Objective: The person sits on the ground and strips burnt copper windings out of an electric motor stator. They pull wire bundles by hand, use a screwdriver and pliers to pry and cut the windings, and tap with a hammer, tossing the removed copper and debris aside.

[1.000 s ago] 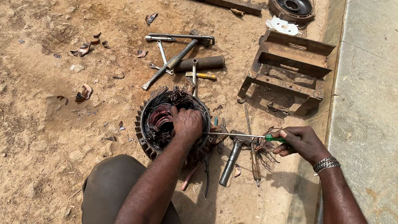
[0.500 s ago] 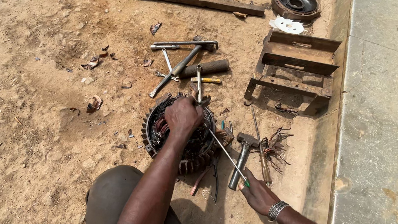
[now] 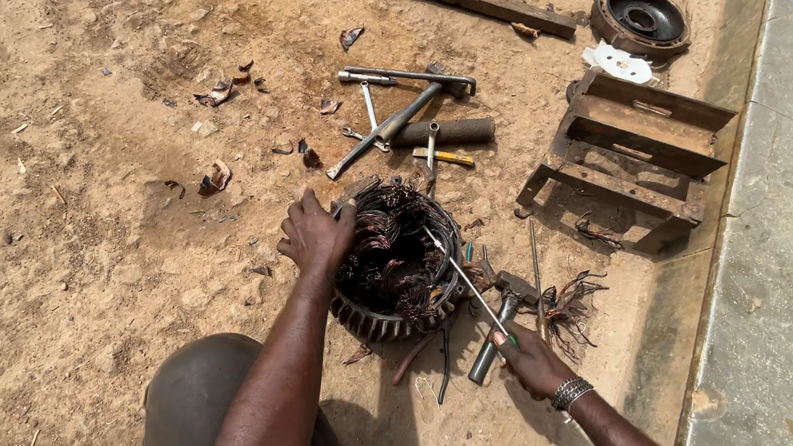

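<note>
The left hand grips the left rim of the round dark motor stator full of tangled copper wire on the sandy ground; the right hand, closed on a thin metal screwdriver, angles it up-left into the windings

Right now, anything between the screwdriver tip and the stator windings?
Nothing visible. The right hand holds the screwdriver, and its shaft runs over the rim of the stator into the copper windings. The left hand grips the opposite rim, clear of the shaft.
</note>
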Demonstrator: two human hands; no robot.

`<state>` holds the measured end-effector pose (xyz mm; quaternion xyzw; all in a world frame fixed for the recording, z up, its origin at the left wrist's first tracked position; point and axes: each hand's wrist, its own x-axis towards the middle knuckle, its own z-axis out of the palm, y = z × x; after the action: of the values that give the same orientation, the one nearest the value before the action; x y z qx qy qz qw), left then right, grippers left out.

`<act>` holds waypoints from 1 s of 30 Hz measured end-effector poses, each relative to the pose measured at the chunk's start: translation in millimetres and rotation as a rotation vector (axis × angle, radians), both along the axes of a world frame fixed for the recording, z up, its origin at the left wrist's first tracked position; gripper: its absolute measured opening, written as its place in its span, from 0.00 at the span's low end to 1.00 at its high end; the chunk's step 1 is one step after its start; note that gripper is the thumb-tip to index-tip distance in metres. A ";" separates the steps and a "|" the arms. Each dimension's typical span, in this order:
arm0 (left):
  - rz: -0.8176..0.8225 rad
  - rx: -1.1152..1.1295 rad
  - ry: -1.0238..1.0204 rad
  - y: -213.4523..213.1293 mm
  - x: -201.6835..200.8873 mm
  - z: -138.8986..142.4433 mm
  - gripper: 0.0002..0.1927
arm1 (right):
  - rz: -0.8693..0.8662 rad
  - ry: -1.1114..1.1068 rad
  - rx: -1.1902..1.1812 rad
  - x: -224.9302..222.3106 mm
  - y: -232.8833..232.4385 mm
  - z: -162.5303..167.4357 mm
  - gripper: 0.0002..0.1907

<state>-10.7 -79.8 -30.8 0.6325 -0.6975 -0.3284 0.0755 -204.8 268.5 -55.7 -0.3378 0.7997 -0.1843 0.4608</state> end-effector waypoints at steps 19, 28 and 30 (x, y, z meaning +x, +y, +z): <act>0.217 0.427 0.344 8.8 10.1 -39.3 0.49 | 0.548 0.454 0.337 -91.3 -142.3 171.5 0.28; 0.178 0.425 0.233 10.3 2.3 -41.0 0.58 | 0.566 0.686 0.406 -0.5 -125.2 161.6 0.29; 0.174 0.428 0.220 10.6 1.1 -39.5 0.59 | 0.550 0.718 0.437 24.4 -116.6 151.5 0.26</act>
<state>-9.5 -69.1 -70.3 0.6524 -0.5425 -0.5275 0.0433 -180.3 151.9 95.8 -0.4738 0.8090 0.2437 0.2483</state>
